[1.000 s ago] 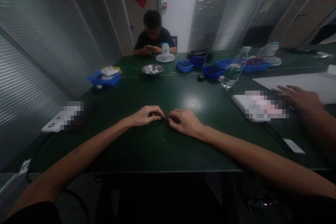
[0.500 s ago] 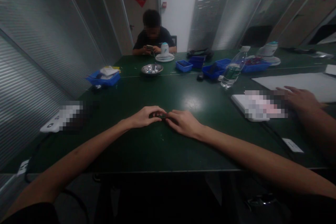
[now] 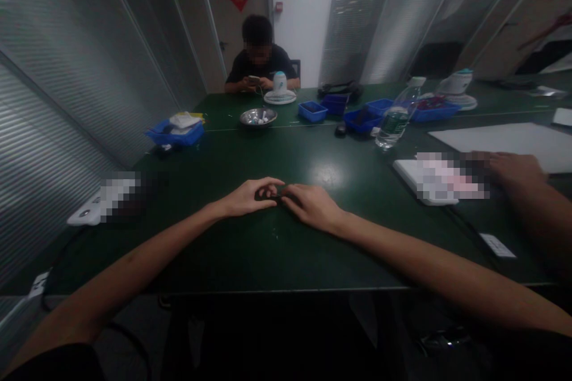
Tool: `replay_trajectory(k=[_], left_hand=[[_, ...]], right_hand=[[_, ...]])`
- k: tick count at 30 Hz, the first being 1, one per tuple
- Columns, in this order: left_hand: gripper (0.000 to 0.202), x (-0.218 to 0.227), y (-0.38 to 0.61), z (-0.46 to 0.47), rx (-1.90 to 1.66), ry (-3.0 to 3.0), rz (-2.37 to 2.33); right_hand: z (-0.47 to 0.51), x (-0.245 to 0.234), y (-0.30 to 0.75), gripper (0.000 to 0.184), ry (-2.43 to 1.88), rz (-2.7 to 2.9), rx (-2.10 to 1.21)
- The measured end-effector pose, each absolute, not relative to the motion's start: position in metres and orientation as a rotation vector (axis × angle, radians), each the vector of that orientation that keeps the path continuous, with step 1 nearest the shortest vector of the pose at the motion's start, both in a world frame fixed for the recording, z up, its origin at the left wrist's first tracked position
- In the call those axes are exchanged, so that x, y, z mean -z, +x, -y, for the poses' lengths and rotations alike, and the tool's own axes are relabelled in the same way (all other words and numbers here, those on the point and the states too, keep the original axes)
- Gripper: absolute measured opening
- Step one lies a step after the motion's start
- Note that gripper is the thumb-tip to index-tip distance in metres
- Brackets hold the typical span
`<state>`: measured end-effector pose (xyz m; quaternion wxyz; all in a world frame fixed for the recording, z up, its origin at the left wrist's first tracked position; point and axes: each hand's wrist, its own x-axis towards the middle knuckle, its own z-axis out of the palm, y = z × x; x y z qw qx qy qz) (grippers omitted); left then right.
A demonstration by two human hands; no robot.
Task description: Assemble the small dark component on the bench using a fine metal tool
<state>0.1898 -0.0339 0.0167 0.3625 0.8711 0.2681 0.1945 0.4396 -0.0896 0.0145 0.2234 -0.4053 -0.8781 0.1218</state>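
Note:
Over the near middle of the dark green table point(image 3: 214, 262), my two hands meet almost fingertip to fingertip. My right hand point(image 3: 313, 205) rests on the tabletop, its fingers pinched on a small, dark, thin piece point(image 3: 277, 195) whose kind I cannot make out. Facing it from the left is my left hand point(image 3: 248, 197), with thumb and index finger stretched apart and the other fingers curled loosely. The tip of the dark piece lies between those fingers; whether they touch it is unclear.
A metal bowl point(image 3: 250, 120), blue trays point(image 3: 181, 136) and a water bottle point(image 3: 395, 122) stand farther back. White power strips point(image 3: 87, 214) lie at the sides. Another person's hand point(image 3: 518, 169) rests at the right by a white sheet point(image 3: 504, 134). Someone sits across, behind a small fan point(image 3: 279, 84).
My left index finger has straightened and the left fingers have spread a little from the dark piece. My right hand stays nearly still. The neighbour's hand at right has shifted slightly.

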Motion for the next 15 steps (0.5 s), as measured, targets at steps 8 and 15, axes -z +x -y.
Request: replay_trajectory(k=[8,15], left_hand=[[0.024,-0.02,0.175,0.024,-0.536,2.46,-0.751],[0.029,-0.017,0.189,0.033,-0.447,2.627,-0.513]], right_hand=[[0.088,-0.02,0.445,0.025,-1.308,2.015,-0.4],[0.087,-0.018,0.444,0.024,-1.27,2.0,-0.418]])
